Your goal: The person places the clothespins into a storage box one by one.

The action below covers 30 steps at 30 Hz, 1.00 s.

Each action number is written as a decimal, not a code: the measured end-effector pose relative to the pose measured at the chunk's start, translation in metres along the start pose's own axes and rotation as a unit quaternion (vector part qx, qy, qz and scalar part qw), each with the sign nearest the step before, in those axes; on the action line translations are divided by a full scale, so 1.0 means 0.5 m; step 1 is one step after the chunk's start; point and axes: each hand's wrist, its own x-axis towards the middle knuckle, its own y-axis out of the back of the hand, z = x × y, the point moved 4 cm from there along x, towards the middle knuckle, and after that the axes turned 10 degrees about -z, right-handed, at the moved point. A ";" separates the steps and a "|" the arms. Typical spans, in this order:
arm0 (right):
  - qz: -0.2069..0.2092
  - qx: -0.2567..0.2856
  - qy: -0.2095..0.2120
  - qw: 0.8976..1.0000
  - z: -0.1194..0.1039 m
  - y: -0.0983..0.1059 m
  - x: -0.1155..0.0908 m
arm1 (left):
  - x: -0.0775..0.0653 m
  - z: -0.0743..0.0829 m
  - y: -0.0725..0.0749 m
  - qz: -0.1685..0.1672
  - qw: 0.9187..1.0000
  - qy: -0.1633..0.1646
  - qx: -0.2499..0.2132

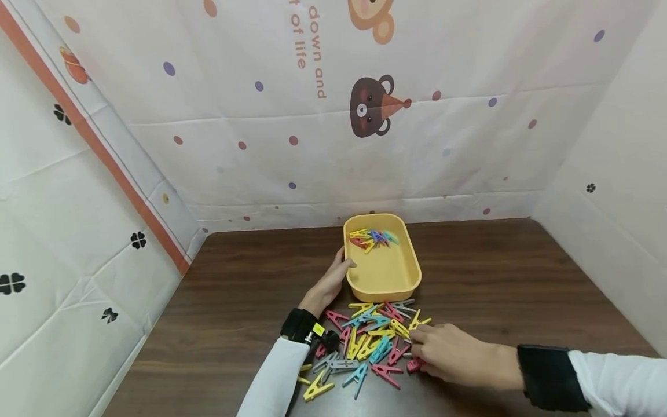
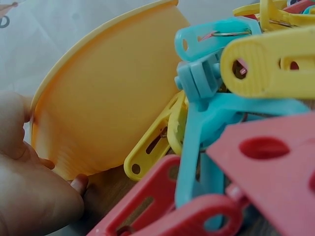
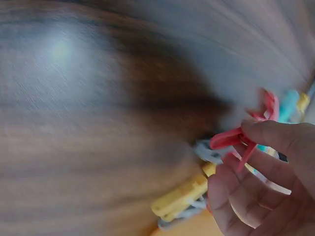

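A yellow plastic tray [image 1: 383, 275] stands at the back of the table, with several small coloured clothespins [image 1: 371, 237] at its far end. My left hand [image 1: 329, 282] grips its left side, the thumb over the rim and the fingers outside against the wall [image 2: 113, 93]. In front of the tray spreads a loose pile of clothespins [image 1: 367, 341] in yellow, red, blue and grey. At the pile's right edge is my right hand [image 1: 455, 354]. The right wrist view shows it pinching a red clothespin [image 3: 227, 139] between thumb and fingers.
The brown wooden table [image 1: 250, 289] meets a white printed cloth [image 1: 312, 162] right behind the tray. More white cloth rises at the left [image 1: 62, 243] and right. A yellow clothespin [image 1: 318, 387] lies at the pile's near left edge.
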 end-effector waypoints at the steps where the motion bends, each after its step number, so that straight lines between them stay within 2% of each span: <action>1: 0.006 0.014 -0.003 1.000 0.004 0.010 0.003 | -0.001 0.000 0.001 0.000 1.000 0.001 0.001; 4: 0.021 0.066 -0.019 0.997 0.027 0.048 0.019 | -0.004 0.001 0.005 0.002 1.000 -0.001 0.002; 7: 0.039 0.116 -0.051 0.991 0.072 0.095 0.043 | -0.005 -0.002 0.006 0.001 1.000 -0.001 0.000; 10: 0.077 0.113 -0.083 0.987 0.133 0.139 0.082 | -0.005 -0.006 0.006 0.000 1.000 0.003 -0.006; 13: 0.109 0.106 -0.118 0.981 0.207 0.177 0.143 | -0.006 -0.006 0.010 0.001 1.000 0.002 -0.009; 16: 0.106 0.129 -0.157 0.973 0.287 0.202 0.217 | -0.007 -0.003 0.016 0.004 1.000 -0.001 -0.010; 19: 0.055 0.192 -0.202 0.959 0.359 0.200 0.291 | -0.007 -0.001 0.020 0.003 1.000 -0.002 -0.008; 20: 0.026 0.225 -0.225 0.948 0.380 0.191 0.313 | -0.007 -0.001 0.021 0.003 1.000 -0.001 -0.009; 22: -0.026 0.292 -0.275 0.916 0.422 0.154 0.357 | -0.005 -0.001 0.021 0.004 1.000 -0.004 -0.012; 23: -0.043 0.314 -0.299 0.900 0.441 0.131 0.373 | -0.003 -0.002 0.020 0.004 1.000 -0.006 -0.014; 25: -0.051 0.344 -0.350 0.870 0.493 0.056 0.410 | -0.001 -0.002 0.016 0.003 1.000 -0.010 -0.017; 26: -0.046 0.343 -0.371 0.862 0.522 0.011 0.427 | 0.000 -0.001 0.013 0.002 1.000 -0.012 -0.018; 28: -0.015 0.309 -0.397 0.864 0.593 -0.090 0.458 | 0.002 0.000 0.006 -0.002 1.000 -0.016 -0.019; 30: -0.018 0.294 -0.424 0.857 0.638 -0.163 0.478 | 0.001 0.001 0.001 -0.003 1.000 -0.017 -0.017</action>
